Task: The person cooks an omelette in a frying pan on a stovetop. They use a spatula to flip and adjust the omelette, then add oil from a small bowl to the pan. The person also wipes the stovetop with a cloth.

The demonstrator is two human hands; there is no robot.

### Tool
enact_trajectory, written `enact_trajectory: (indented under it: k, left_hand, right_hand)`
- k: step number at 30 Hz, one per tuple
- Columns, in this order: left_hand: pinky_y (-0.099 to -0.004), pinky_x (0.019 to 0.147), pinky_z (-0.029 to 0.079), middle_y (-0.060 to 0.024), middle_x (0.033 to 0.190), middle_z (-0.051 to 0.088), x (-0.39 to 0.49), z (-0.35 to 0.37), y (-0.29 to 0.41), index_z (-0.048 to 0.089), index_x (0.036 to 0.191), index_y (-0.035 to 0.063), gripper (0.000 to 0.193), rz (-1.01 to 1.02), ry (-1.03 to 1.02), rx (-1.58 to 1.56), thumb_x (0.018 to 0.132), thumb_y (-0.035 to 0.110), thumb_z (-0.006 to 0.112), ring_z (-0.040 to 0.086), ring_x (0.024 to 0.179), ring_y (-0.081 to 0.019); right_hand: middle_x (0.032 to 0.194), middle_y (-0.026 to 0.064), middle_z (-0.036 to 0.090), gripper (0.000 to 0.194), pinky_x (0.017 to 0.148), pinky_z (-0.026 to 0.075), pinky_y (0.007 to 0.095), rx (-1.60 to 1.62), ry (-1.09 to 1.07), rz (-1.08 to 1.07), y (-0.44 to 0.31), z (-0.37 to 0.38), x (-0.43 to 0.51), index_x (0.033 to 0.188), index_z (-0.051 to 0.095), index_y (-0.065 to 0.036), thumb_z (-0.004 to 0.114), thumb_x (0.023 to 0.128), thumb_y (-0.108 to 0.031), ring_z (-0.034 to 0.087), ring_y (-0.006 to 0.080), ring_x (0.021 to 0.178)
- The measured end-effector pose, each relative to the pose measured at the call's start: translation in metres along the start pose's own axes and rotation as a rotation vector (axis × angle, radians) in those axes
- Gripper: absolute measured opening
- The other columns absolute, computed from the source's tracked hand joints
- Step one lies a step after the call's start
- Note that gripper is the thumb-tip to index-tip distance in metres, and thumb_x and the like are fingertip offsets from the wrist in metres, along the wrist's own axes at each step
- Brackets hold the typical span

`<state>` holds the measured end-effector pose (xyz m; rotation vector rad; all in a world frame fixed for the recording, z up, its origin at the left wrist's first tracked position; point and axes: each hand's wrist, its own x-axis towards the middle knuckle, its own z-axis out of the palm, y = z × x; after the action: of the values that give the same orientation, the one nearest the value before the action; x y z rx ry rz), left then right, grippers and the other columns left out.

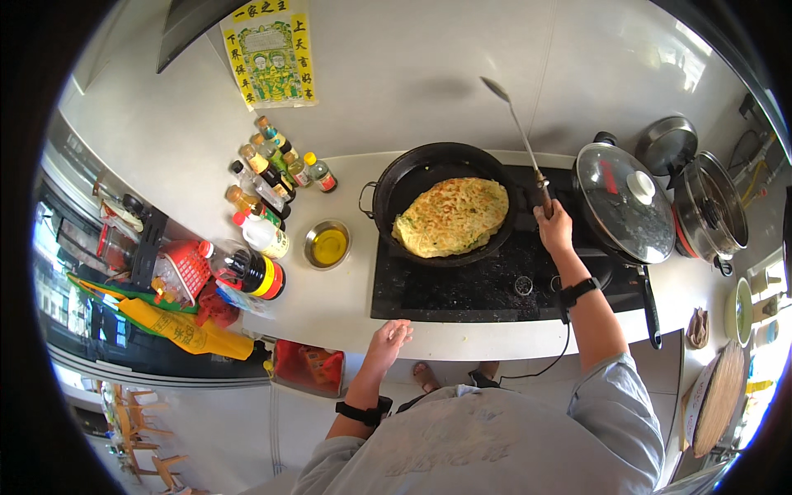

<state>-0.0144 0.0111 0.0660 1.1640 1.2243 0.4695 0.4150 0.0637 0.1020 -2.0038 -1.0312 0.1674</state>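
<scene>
My right hand (554, 228) grips the wooden handle of a long metal cooking utensil (525, 139). Its head points up towards the wall, raised clear of the pan; whether it is a turner or a ladle is hard to tell. A large black pan (433, 168) with a loop handle sits on the left side of the black cooktop (445, 291). In it lies a browned, folded-looking flatbread or egg pancake (455, 216) with green flecks. My left hand (391, 337) is loosely curled at the counter's front edge, with nothing visible in it.
A metal bowl of yellow oil (328, 244) stands left of the cooktop, beside several seasoning bottles (263, 173). On the right sit a glass-lidded pan (622, 204), its handle (649, 309) jutting past the counter edge, and a steel pot (711, 204). A red bin (308, 368) stands below.
</scene>
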Motion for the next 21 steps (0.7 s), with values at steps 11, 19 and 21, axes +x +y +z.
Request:
enact_trajectory:
  k: [11,19,21]
  left_hand:
    - [-0.0282,0.078,0.048,-0.0108,0.105,0.065,-0.033,-0.006,-0.016,0.057,0.118,0.0015,0.032,0.015,0.084,0.016,0.098,0.026,0.052,0.063,0.091,-0.0159]
    - [-0.0268,0.080,0.046,-0.0091,0.109,0.065,-0.021,0.001,-0.014,0.056,0.121,0.0015,0.033,0.070,0.003,0.020,0.099,0.026,0.050,0.062,0.092,-0.0146]
    - [-0.0260,0.078,0.046,-0.0085,0.108,0.065,-0.019,-0.001,-0.012,0.055,0.121,0.0015,0.033,0.073,-0.016,0.071,0.099,0.026,0.050,0.062,0.092,-0.0140]
  right_hand:
    - [0.069,0.0029,0.052,0.018,0.052,0.046,0.0268,0.572,-0.240,0.173,0.014,0.014,0.022,0.094,0.056,0.000,0.066,0.083,-0.010,0.054,0.0110,0.056]
    - [0.072,0.0129,0.062,0.036,0.068,0.049,0.0335,0.466,-0.245,0.142,0.019,0.032,-0.034,0.099,0.061,0.005,0.067,0.076,-0.022,0.061,0.0217,0.066]
    - [0.072,0.0142,0.063,0.030,0.064,0.050,0.0333,0.556,-0.237,0.126,0.013,0.031,-0.050,0.091,0.060,0.006,0.066,0.075,-0.019,0.063,0.0209,0.062]
